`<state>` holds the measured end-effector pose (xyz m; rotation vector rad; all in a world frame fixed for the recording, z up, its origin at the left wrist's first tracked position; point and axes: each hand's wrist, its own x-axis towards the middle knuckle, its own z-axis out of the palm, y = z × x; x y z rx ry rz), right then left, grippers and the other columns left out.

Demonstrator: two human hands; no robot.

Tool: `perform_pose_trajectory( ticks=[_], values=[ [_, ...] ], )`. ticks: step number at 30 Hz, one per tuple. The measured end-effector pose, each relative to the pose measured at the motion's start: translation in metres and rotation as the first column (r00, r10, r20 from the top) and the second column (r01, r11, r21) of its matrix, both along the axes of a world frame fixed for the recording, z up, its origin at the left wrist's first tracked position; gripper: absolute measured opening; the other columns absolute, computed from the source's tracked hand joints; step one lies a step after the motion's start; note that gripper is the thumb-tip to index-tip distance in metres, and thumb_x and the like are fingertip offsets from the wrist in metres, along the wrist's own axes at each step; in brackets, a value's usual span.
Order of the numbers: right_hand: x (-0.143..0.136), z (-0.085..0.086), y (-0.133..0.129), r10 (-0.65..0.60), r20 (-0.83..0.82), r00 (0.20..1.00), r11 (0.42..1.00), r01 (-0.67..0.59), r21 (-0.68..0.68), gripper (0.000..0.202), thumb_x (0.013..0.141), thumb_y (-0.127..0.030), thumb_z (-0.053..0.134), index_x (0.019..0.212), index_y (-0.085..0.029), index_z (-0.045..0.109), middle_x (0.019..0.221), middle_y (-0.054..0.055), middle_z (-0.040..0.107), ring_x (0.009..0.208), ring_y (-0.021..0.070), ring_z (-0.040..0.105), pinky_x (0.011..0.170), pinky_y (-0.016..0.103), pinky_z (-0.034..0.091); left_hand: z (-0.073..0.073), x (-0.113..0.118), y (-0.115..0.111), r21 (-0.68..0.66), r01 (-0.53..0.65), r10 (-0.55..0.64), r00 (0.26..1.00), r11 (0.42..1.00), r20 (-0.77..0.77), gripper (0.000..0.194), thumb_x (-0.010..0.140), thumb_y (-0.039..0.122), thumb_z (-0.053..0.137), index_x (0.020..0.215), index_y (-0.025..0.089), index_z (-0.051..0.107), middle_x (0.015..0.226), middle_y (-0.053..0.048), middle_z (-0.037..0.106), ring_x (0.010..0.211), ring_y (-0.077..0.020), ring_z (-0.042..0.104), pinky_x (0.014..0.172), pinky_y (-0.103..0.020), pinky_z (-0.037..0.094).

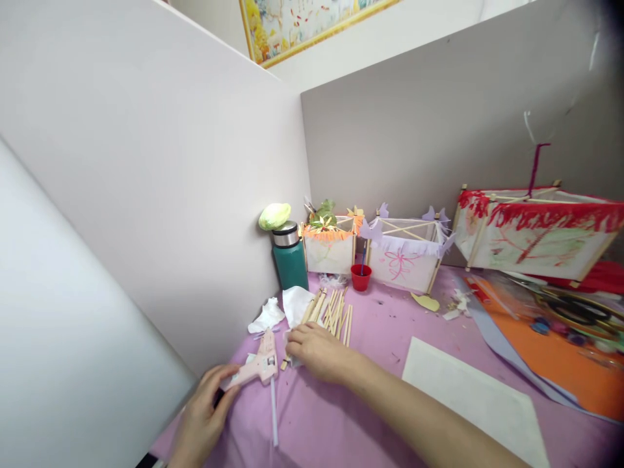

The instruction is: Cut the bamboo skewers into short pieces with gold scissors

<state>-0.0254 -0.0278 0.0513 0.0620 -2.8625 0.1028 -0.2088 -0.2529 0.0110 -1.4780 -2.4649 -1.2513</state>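
My left hand (205, 408) grips the handle of a pink hot glue gun (255, 365) that rests on the purple tablecloth (361, 390), a clear glue stick (273, 416) sticking out behind it. My right hand (319, 351) reaches across, palm down, with its fingers on the near end of a pile of several thin wooden sticks (331, 312) beside the gun's nozzle. White crumpled tissue (283, 311) lies just beyond the gun.
A teal flask (289, 260), a small red cup (361, 278) and three paper lanterns (407, 255) stand along the back partition. A white paper sheet (475, 400) and orange and grey paper (560, 354) lie to the right. White partition walls close the left and back.
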Motion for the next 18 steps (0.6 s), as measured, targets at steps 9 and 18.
perform_pose_trajectory(
  ticks=[9,18],
  values=[
    [0.078,0.010,-0.029,-0.036,-0.129,0.991,0.995,0.024,-0.094,0.026,0.087,-0.007,0.046,0.106,-0.018,0.060,0.118,0.008,0.060,0.106,0.0210,0.049,0.091,0.036,0.036,-0.011,-0.002,-0.001,0.078,-0.006,0.031,0.950,0.997,-0.310,0.026,0.085,0.036,0.058,0.106,0.022,0.063,0.110,-0.008,0.067,0.103,-0.0231,0.063,0.090,-0.037,0.052],
    [0.143,-0.002,-0.047,-0.026,-0.257,0.966,0.990,-0.011,-0.143,0.026,0.092,-0.010,0.037,0.103,-0.018,0.060,0.102,0.008,0.066,0.090,0.0201,0.055,0.079,0.035,0.042,-0.018,0.000,-0.004,0.138,0.123,-0.021,0.817,0.983,-0.577,0.028,0.085,0.016,0.060,0.112,0.022,0.065,0.113,-0.007,0.069,0.107,-0.0229,0.063,0.096,-0.038,0.050]
  ],
)
